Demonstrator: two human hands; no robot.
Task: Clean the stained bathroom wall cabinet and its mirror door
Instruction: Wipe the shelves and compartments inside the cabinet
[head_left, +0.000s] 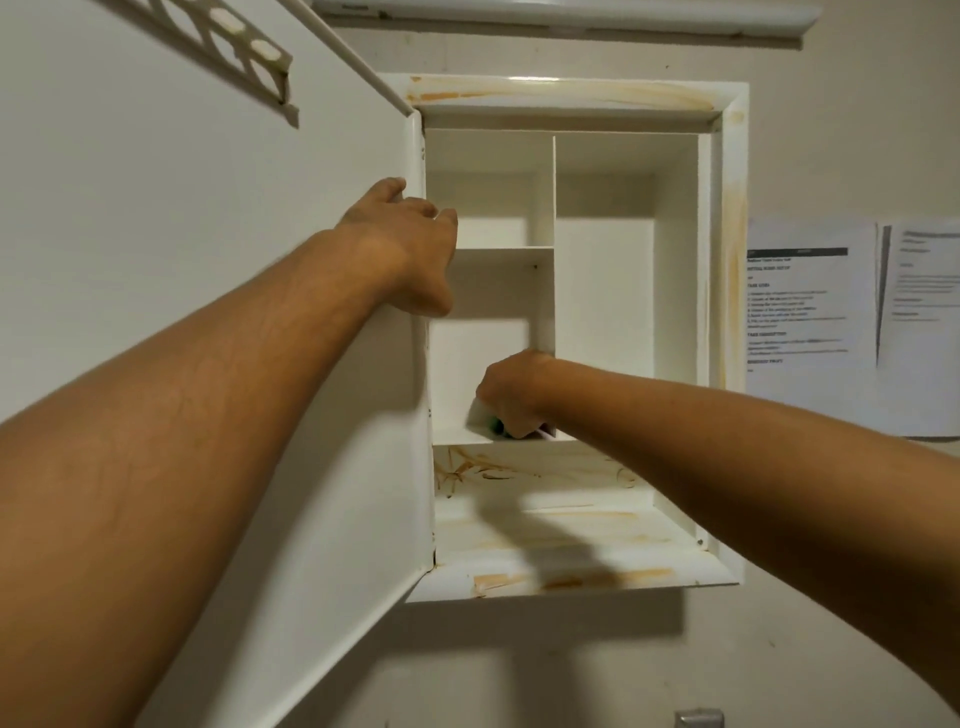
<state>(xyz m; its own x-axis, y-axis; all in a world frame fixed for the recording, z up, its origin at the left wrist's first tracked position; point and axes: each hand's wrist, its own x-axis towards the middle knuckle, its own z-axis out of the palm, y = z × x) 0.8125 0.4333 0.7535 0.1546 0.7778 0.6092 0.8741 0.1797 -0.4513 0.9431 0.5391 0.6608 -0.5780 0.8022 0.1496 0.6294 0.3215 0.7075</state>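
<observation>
The white wall cabinet (719, 332) hangs open on the wall, its door (208, 312) swung out to the left so that only the plain white back of it faces the camera — the mirror side cannot be seen. The left hand (402, 244) reaches up to the hinge edge of the door, fingers spread and laid against that edge at the level of the upper left compartment; it holds nothing, only steadies the panel. The right hand (511, 395) is inside the lower left compartment, closed around a small sponge (493, 425) (a sliver of green and white shows under the knuckles) and pressing it onto the shelf (457, 435) at the foot of the centre divider (546, 208). The upper compartments look clean and white. Orange-brown stains (519, 470) streak the bottom compartment's back wall and floor, and more of the same colour runs along the top, right and bottom of the frame. To the right of the cabinet, printed sheets of paper (810, 312) are fixed to the wall, their text too small to read. Shadows of both arms fall across the cabinet's lower part and the wall beneath it.
</observation>
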